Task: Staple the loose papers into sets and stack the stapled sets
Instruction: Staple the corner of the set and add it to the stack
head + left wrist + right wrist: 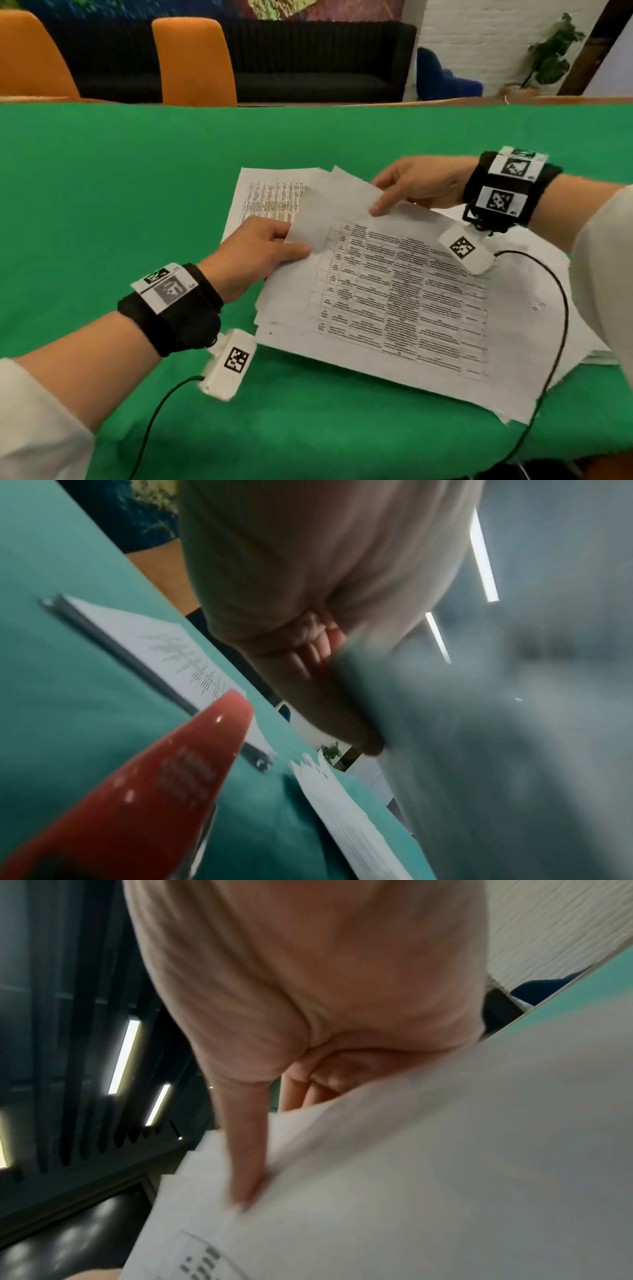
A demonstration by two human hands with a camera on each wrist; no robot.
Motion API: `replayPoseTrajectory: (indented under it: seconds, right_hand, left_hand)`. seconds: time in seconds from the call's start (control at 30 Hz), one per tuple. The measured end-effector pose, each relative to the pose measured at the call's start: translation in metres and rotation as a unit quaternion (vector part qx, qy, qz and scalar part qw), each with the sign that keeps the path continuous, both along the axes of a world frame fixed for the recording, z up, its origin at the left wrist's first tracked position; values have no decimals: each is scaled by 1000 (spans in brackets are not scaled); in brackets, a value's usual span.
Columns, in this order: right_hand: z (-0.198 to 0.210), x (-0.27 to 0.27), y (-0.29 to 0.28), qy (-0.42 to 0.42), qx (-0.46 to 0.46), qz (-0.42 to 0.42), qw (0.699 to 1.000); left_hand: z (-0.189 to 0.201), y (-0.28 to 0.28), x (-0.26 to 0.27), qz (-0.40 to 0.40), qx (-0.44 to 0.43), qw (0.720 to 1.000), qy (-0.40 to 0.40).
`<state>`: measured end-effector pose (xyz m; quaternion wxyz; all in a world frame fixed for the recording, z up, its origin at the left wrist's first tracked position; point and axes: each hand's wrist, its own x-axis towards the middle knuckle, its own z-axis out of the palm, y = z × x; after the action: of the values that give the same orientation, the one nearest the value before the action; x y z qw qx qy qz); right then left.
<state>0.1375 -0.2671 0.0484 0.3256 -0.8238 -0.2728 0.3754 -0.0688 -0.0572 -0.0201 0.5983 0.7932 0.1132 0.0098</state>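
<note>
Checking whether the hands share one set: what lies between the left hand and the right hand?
In the head view, a lifted sheaf of papers spans from the left hand to the right hand; each pinches one edge.

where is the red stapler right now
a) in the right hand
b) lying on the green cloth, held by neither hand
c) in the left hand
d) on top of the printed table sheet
b: the left wrist view shows the red stapler lying on the green cloth, while in the head view the left hand and the right hand both pinch the lifted sheet.
</note>
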Motion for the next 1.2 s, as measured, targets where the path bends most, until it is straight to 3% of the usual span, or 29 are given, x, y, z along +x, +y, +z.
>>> replayPoseTrajectory:
  seconds: [0.13,0.27,0.33,0.4,0.47,0.53,0.6,0.7,0.9,1.03,1.2]
  right_hand:
    - [-10,1,0,23,-75,47,996]
    - [-15,7,-6,-15,-115,61,991]
    - [-16,8,-9,-30,-155,81,984]
    - [-20,7,-7,-44,-190,97,976]
    - [-27,2,0,-65,-213,108,969]
    - [-33,-5,8,-77,-220,110,966]
    - [-41,-10,18,-98,-216,107,966]
    - [-58,-18,30,-193,-207,102,954]
    - [-81,-39,41,-285,-113,121,944]
    - [-83,-47,38,-208,-90,110,968]
    - [-85,-46,41,-164,-98,133,973]
  left_hand:
    - [-10,-3,0,14,19,1000,20]
    - [-8,2,12,51,191,980,-29]
    - [-3,10,18,85,335,937,-44]
    - [-5,15,23,59,464,883,36]
    - [-14,14,26,-3,518,843,146]
    - [-23,9,28,-39,510,837,194]
    - [-23,13,29,-43,478,854,200]
    - [-12,30,24,-48,451,860,235]
    - [1,58,-6,-84,436,843,302]
    - [0,55,-16,-113,437,840,302]
    - [19,53,-14,-110,501,823,244]
